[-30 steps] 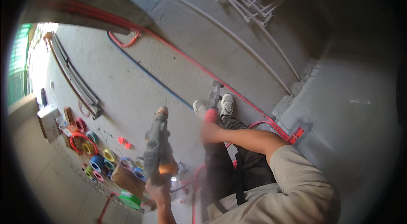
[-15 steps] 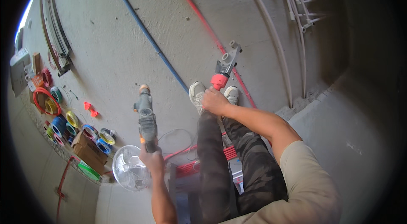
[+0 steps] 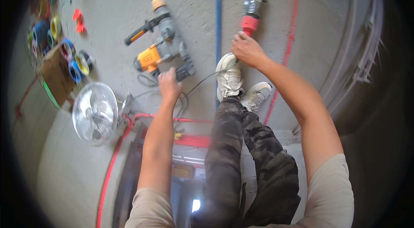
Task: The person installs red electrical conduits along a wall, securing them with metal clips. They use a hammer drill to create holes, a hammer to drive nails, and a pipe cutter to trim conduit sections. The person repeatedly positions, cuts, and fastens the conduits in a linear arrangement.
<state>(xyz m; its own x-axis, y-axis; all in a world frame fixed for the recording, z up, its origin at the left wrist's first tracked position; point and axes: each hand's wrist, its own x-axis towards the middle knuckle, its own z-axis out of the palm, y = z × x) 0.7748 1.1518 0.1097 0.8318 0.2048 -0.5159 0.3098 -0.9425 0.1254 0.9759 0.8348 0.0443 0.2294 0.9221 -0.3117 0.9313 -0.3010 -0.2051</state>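
My left hand (image 3: 169,83), blurred, is closed at the lower edge of a grey and orange rotary hammer (image 3: 170,34), where its motor and rear grip come together. The tool lies on its side low over or on the floor, side handle pointing left; which of the two cannot be told. My right hand (image 3: 249,50) grips the rear of a red-handled pipe welding iron (image 3: 249,23), whose metal plate and sockets point away from me. A dark cord (image 3: 205,79) runs between the rotary hammer and my right hand, near my shoes (image 3: 229,75).
A blue pipe (image 3: 218,8) and a red pipe (image 3: 292,25) run along the concrete floor. At left are a round fan (image 3: 95,114), a cardboard box (image 3: 56,70), several tape or wire rolls (image 3: 67,49) and orange plastic pieces (image 3: 78,20). White pipes (image 3: 366,49) lie at the right.
The rotary hammer has swung onto its side and lies farther forward. My left hand has moved forward with it. The welding iron, still in my right hand, has moved forward and right in view.
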